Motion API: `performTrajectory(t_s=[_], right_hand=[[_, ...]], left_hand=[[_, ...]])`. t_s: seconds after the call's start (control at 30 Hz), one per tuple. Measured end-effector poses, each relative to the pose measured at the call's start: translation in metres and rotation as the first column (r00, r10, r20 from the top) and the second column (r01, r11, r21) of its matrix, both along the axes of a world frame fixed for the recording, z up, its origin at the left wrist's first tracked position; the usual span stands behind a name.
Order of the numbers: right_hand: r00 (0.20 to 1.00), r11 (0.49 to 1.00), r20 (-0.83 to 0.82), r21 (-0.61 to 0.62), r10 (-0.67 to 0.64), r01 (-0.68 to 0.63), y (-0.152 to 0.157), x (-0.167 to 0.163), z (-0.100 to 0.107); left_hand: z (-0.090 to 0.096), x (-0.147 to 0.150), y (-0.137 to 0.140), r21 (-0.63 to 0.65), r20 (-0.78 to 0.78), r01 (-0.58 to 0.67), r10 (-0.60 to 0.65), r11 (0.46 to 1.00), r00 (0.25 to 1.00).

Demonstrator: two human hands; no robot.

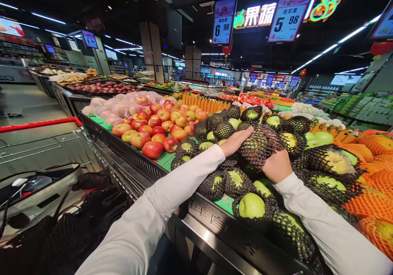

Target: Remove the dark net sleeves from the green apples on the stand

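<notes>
Both hands are over a heap of green apples in black foam nets. Between them is a net-wrapped apple (pixel 257 147), its surface looking dark and slightly reddish through the mesh. My left hand (pixel 236 141) grips its left side, thumb and fingers lying along the net. From the lower right, my right hand (pixel 278 165) closes on the same apple, its fingers mostly hidden. Just below sits a green apple (pixel 251 205) with its net pulled partly open. More netted green apples (pixel 236 178) lie around both wrists.
Red apples (pixel 153 129) fill the bin at left, beside bagged pink fruit (pixel 119 105). Orange-netted fruit (pixel 379 189) is at the right. A shopping cart with a red handle (pixel 39 124) stands at left, holding a bag (pixel 46 197). The black bin edge (pixel 211 222) runs below my arms.
</notes>
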State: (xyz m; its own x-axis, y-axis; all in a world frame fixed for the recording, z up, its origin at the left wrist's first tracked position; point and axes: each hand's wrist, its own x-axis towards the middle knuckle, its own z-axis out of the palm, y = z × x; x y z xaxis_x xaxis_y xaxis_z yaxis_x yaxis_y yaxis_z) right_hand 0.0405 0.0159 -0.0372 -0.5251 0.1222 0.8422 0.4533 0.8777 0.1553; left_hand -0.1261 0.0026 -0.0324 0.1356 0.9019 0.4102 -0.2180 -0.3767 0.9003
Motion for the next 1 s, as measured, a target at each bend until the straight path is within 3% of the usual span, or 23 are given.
performTrajectory(t_s=[0.1,0.2,0.3,0.37,0.57,0.77,0.87,1.0], right_hand=[[0.999,0.999,0.038,0.025,-0.034,0.033,-0.007,-0.001,0.004],[0.994,0.994,0.047,0.023,-0.103,0.102,-0.013,-0.002,0.007],[0.992,0.992,-0.008,0.004,-0.125,0.125,-0.012,-0.002,0.006],[0.991,0.993,-0.066,-0.028,-0.119,0.118,-0.008,-0.002,0.005],[0.951,0.973,-0.232,-0.159,-0.202,0.168,-0.009,-0.003,-0.004],[0.972,0.999,-0.229,-0.022,-0.045,0.041,-0.019,-0.005,-0.004],[0.967,1.000,-0.256,0.011,0.006,-0.003,-0.020,-0.005,-0.003],[0.944,1.000,-0.330,-0.026,-0.021,0.013,-0.016,-0.007,-0.006]], left_hand=[[0.002,-0.004,0.000,0.016,-0.084,-0.115,0.116,0.993,0.990],[0.008,-0.010,-0.005,0.197,-0.146,-0.218,0.248,0.956,0.958],[0.014,-0.014,-0.009,0.423,-0.192,-0.169,0.270,0.890,0.944],[0.015,-0.014,-0.008,0.456,-0.204,-0.147,0.263,0.878,0.943],[0.009,-0.010,0.003,0.251,0.049,-0.348,0.348,0.903,0.936],[0.011,-0.009,-0.002,0.001,0.074,-0.096,0.096,0.995,0.993],[0.013,-0.010,-0.004,-0.021,0.129,-0.058,0.060,0.998,0.990],[0.011,-0.012,-0.001,0.060,0.080,-0.173,0.168,0.983,0.982]])
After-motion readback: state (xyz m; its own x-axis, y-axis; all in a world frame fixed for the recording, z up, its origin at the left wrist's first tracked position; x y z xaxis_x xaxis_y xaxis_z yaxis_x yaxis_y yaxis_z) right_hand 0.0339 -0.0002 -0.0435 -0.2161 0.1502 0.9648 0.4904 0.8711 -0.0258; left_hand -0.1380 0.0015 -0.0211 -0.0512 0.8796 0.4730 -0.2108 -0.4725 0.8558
